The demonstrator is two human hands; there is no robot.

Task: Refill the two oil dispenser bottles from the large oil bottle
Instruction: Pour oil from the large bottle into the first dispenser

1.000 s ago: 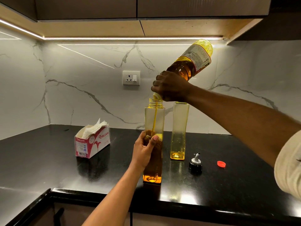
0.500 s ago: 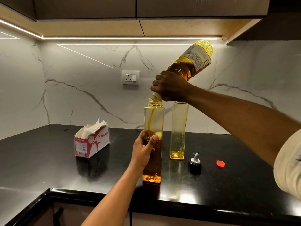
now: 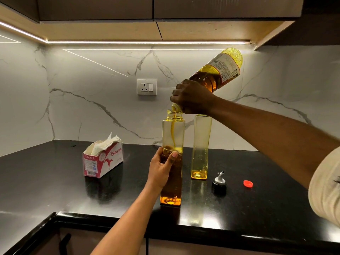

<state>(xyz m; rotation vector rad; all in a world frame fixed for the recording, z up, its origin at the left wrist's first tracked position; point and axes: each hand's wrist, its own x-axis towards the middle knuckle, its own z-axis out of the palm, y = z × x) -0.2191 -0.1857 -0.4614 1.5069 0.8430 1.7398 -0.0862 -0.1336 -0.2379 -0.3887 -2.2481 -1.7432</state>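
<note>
Now | oil bottle point(image 3: 219, 70) mouth over dispenser point(image 3: 173, 129) rim | dispenser near counter point(image 3: 239, 208) edge

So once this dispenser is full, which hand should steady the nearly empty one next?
Left, probably. The left hand only steadies the near dispenser bottle, beside the nearly empty dispenser bottle; the right hand grips the tilted large oil bottle.

Single head-worn view, facing a kitchen corner.
The wide-angle camera looks forward and slightly down over the black bench point(image 3: 46, 181) toward the marble wall point(image 3: 92, 111) (the upper cabinets point(image 3: 202, 32) show their underside too), close in: the left hand point(image 3: 161, 168) and right hand point(image 3: 193, 98) reach in from below and right.
</note>
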